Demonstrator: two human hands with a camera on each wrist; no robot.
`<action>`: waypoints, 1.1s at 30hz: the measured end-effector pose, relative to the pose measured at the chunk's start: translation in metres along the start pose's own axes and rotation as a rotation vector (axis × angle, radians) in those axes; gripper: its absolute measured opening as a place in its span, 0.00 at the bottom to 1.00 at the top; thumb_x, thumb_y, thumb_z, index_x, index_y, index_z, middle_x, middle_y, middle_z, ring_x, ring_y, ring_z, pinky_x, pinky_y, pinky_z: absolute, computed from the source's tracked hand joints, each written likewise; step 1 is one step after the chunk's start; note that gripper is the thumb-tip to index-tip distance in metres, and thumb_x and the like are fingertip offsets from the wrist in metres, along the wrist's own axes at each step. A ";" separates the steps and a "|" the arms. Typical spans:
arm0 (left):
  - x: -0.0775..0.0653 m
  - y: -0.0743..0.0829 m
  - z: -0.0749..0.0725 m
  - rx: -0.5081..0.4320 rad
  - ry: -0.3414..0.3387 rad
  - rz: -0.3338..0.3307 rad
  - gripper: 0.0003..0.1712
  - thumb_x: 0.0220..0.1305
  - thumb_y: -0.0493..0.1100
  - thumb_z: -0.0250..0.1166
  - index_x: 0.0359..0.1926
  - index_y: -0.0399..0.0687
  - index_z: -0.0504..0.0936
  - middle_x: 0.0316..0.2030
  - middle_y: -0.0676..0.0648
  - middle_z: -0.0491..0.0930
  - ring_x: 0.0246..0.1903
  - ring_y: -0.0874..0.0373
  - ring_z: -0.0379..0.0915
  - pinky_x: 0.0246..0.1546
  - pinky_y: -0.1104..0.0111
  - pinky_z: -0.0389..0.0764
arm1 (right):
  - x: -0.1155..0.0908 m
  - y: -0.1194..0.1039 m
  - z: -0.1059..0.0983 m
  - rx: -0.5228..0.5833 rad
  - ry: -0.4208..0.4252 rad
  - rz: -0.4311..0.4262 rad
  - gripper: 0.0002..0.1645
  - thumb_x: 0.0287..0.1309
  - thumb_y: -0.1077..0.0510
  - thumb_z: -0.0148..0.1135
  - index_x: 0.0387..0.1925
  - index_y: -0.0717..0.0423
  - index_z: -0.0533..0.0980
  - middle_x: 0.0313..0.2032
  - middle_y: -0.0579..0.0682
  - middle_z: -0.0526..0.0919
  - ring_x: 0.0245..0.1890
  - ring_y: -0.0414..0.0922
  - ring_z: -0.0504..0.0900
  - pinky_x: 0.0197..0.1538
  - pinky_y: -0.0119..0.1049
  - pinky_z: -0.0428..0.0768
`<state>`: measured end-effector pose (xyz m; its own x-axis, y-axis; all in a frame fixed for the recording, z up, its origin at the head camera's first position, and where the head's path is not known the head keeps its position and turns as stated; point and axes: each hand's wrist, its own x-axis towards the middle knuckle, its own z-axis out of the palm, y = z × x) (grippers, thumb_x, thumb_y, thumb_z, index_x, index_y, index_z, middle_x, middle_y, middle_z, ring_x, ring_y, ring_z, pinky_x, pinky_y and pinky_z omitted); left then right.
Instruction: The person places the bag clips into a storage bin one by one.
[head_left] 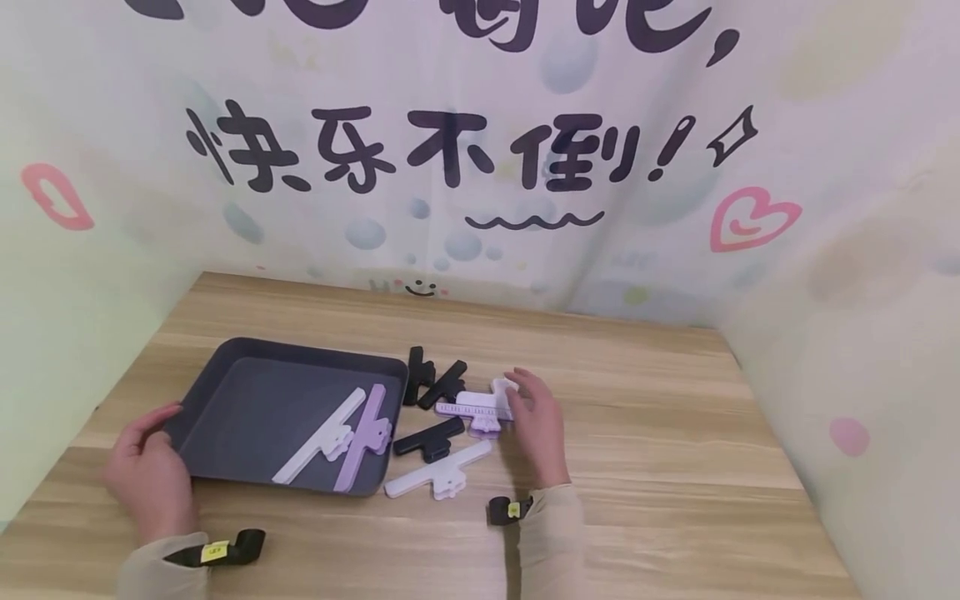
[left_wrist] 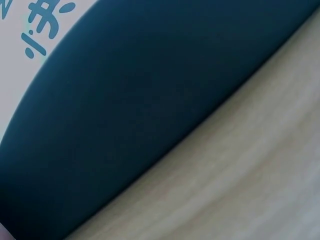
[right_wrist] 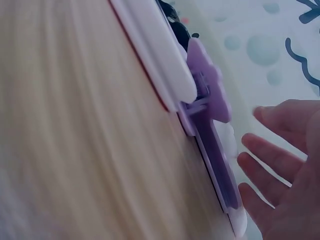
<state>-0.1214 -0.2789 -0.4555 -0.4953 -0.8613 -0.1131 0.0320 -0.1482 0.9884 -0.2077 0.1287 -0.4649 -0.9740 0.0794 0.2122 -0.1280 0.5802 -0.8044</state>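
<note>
My left hand (head_left: pixel 153 479) grips the left rim of a dark grey tray (head_left: pixel 247 417); in the left wrist view the tray's dark wall (left_wrist: pixel 150 100) fills much of the picture. Inside the tray, at its right, lie a white long-jawed plastic clip (head_left: pixel 311 446) and a purple clip (head_left: pixel 365 442), side by side. My right hand (head_left: pixel 540 425) is at a white clip (head_left: pixel 480 400) that overlaps a purple clip (right_wrist: pixel 212 155) on the table. In the right wrist view its fingers are spread beside these clips, apparently without gripping them.
Between the tray and my right hand lie black clips (head_left: pixel 444 385) and another black clip (head_left: pixel 429 439), with a white clip (head_left: pixel 442 472) in front. The wooden table (head_left: pixel 660 467) meets a printed cloth backdrop (head_left: pixel 450 250) behind and pale walls at both sides.
</note>
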 end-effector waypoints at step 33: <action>0.000 -0.001 0.003 0.004 -0.014 -0.013 0.24 0.56 0.26 0.41 0.40 0.42 0.82 0.43 0.54 0.79 0.51 0.62 0.65 0.52 0.74 0.58 | 0.003 0.008 -0.019 -0.119 -0.088 0.204 0.17 0.47 0.59 0.64 0.41 0.56 0.73 0.39 0.53 0.78 0.38 0.48 0.75 0.42 0.44 0.71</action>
<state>-0.1238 -0.2776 -0.4558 -0.5081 -0.8522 -0.1247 0.0217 -0.1574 0.9873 -0.2082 0.1489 -0.4598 -0.9906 0.1364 -0.0011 0.0905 0.6509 -0.7537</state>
